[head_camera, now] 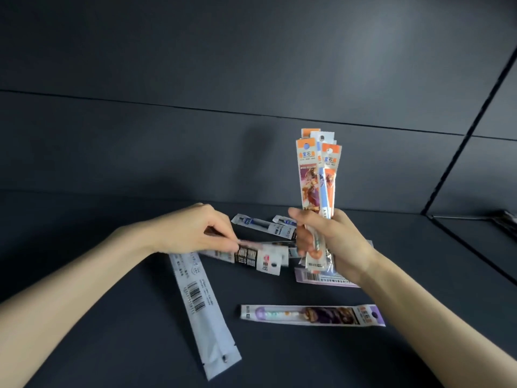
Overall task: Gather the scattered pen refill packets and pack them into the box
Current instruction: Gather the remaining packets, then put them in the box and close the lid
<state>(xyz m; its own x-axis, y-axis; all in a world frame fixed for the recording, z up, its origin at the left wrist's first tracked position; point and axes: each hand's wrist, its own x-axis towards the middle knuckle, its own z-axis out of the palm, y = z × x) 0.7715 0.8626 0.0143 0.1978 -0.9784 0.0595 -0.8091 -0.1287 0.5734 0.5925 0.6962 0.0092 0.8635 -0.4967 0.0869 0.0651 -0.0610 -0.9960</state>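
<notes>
My right hand (333, 242) grips a bundle of several refill packets (317, 177) held upright, orange tops up. My left hand (193, 229) pinches the end of one black-and-white packet (258, 256), which lies almost level just above the table, pointing right toward the bundle. On the dark table lie a long white packet with barcodes (200, 309), a purple packet (310, 315), a lilac packet with a barcode (319, 275) partly under my right hand, and blue-and-white packets (263, 224) behind my hands. No box is in view.
The dark table (419, 317) meets a dark panelled wall (195, 135) just behind the packets. At the far right, a lower dark ledge holds something dark and shiny (503, 219).
</notes>
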